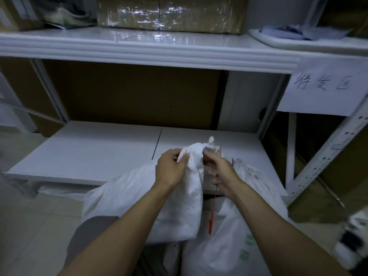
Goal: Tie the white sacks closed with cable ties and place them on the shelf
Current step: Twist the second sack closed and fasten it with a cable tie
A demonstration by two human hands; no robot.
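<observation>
Sack (135, 200) neck in L hand (172, 166) grip; R hand (222, 173) pinches red tie (213, 208).

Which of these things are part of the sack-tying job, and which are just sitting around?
In the job: white sack, neck gripped by left hand; red cable tie in right hand; second white sack; lower shelf.
Lying about: taped cardboard box; handwritten paper sign; white tray.

A handwritten paper sign (322, 86) reading "待发区" hangs from the right end of the shelf (139, 54) edge.
</observation>
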